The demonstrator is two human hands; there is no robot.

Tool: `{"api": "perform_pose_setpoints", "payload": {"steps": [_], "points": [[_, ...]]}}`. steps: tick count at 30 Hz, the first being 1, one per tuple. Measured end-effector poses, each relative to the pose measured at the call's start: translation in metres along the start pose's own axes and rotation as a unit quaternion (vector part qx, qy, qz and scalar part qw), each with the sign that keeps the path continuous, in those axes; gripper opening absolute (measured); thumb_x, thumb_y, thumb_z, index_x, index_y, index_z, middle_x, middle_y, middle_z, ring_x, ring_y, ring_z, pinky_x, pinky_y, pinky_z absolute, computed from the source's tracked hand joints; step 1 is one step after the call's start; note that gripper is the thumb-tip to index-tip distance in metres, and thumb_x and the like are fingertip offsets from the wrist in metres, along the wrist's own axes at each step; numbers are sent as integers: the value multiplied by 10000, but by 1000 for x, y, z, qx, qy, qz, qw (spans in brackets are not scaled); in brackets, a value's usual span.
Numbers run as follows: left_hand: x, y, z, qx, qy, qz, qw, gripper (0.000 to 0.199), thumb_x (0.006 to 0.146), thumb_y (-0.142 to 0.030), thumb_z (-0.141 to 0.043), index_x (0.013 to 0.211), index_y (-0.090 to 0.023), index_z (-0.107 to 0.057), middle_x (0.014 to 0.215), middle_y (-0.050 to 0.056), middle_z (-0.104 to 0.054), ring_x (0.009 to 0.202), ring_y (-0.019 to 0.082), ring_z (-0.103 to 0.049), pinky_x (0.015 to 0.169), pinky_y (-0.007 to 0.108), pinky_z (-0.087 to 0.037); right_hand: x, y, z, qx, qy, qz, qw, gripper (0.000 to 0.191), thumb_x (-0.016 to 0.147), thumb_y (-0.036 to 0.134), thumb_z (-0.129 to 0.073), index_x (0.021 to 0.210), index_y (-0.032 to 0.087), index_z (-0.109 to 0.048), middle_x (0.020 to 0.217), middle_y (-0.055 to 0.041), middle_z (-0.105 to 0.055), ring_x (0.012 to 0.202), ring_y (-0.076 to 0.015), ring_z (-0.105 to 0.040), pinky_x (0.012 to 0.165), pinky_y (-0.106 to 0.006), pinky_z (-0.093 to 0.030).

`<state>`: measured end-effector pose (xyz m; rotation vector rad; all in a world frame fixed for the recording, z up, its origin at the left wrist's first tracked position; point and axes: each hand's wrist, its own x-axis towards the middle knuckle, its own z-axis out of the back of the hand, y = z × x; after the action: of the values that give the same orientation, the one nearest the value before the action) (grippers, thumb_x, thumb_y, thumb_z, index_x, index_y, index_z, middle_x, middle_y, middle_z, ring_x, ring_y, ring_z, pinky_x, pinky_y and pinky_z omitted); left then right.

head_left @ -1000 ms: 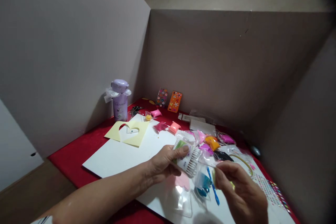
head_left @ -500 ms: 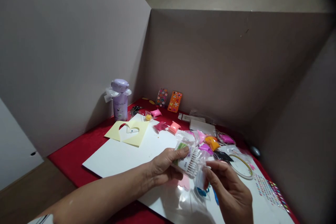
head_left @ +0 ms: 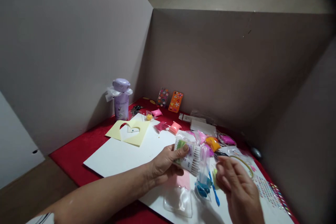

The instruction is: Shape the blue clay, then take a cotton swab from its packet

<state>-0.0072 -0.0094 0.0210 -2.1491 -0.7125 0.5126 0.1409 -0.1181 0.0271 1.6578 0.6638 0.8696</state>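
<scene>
My left hand (head_left: 170, 162) grips a clear packet of cotton swabs (head_left: 187, 156), thumb on its printed label, white tips facing right. The packet's transparent plastic end (head_left: 204, 161) stretches out to the right. My right hand (head_left: 235, 178) is apart from the packet on that side, fingers curled in and slightly blurred. Whether a small thing sits between those fingertips is hidden. Beneath the hands are a clear phone case (head_left: 178, 204), a bag of blue clay (head_left: 203, 188) and a blue modelling tool (head_left: 214, 189).
A white board (head_left: 118, 159) covers much of the red cloth (head_left: 70, 154). Yellow paper with a heart cut-out (head_left: 140, 136), several clay packets (head_left: 212, 143), a purple bottle (head_left: 121, 103), decorated phone cases (head_left: 175, 101) and gem stickers (head_left: 267, 190) surround the hands. Grey panels (head_left: 223, 63) enclose the table.
My right hand has moved right and drawn away from the packet's plastic end, uncovering the blue clay and the blue tool. My left hand keeps holding the cotton swabs.
</scene>
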Motion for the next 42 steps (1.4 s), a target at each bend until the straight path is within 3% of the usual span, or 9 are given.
{"api": "perform_pose_setpoints", "payload": {"steps": [3, 6, 9, 13, 18, 23, 28, 34, 42], "points": [[0, 3, 0, 22, 10, -15, 1000, 366, 708, -429, -691, 887, -129, -582, 690, 22, -567, 507, 73, -476, 418, 170, -305, -3, -6, -6, -129, 69, -17, 989, 368, 737, 479, -646, 930, 168, -606, 763, -32, -565, 655, -137, -507, 570, -227, -450], [-1, 6, 1, 53, 14, -31, 998, 365, 719, -434, -679, 885, -122, -585, 679, 25, -564, 505, 73, -467, 425, 174, -294, -5, -8, -12, -163, 84, -6, 983, 331, 743, 489, -632, 826, 169, -612, 705, -15, -550, 642, -128, -479, 545, -199, -415], [-2, 7, 0, 81, 23, -45, 995, 381, 718, -449, -673, 876, -112, -594, 659, 20, -552, 498, 71, -453, 425, 180, -279, -5, -9, -12, -144, 80, -30, 986, 323, 739, 488, -639, 790, 171, -606, 604, 24, -464, 537, -88, -388, 455, -173, -342], [-3, 5, -2, 102, 34, -72, 992, 387, 702, -450, -684, 855, -104, -600, 645, 9, -529, 502, 70, -426, 440, 194, -284, -7, -5, -12, -86, 84, -81, 989, 333, 758, 495, -620, 837, 172, -605, 618, 34, -425, 528, -77, -356, 449, -167, -327], [-4, 2, -3, 123, 19, -108, 986, 374, 683, -438, -705, 809, -101, -603, 614, -3, -508, 497, 68, -405, 442, 201, -280, -9, -1, -13, -104, 85, -30, 991, 314, 750, 472, -635, 793, 162, -605, 647, 18, -456, 538, -82, -359, 446, -177, -317], [-4, 3, -3, 122, 26, -98, 987, 376, 676, -449, -706, 786, -106, -598, 605, -7, -503, 485, 64, -399, 431, 195, -273, -9, -6, -10, -114, 99, -19, 988, 303, 785, 459, -602, 734, 161, -572, 620, 27, -419, 545, -84, -351, 464, -181, -317], [-6, 2, -6, 129, 28, -105, 986, 363, 697, -441, -690, 788, -103, -595, 606, -5, -499, 491, 68, -404, 434, 197, -279, -12, -9, -11, -119, 87, -1, 989, 297, 795, 454, -591, 745, 162, -570, 607, 32, -406, 541, -85, -346, 473, -183, -317], [-7, -1, -6, 158, -7, -110, 981, 382, 682, -458, -697, 794, -110, -588, 599, -13, -489, 489, 69, -395, 438, 199, -279, -16, -4, -21, -118, 53, 6, 992, 310, 762, 475, -610, 768, 167, -583, 572, 33, -426, 506, -85, -363, 444, -178, -314], [-8, 0, -6, 171, -13, -98, 980, 398, 659, -470, -710, 784, -112, -590, 593, -14, -493, 481, 66, -390, 441, 200, -274, -10, -5, -13, -155, 89, 12, 984, 286, 755, 446, -623, 716, 164, -597, 577, 17, -466, 503, -89, -376, 433, -187, -329]]}}
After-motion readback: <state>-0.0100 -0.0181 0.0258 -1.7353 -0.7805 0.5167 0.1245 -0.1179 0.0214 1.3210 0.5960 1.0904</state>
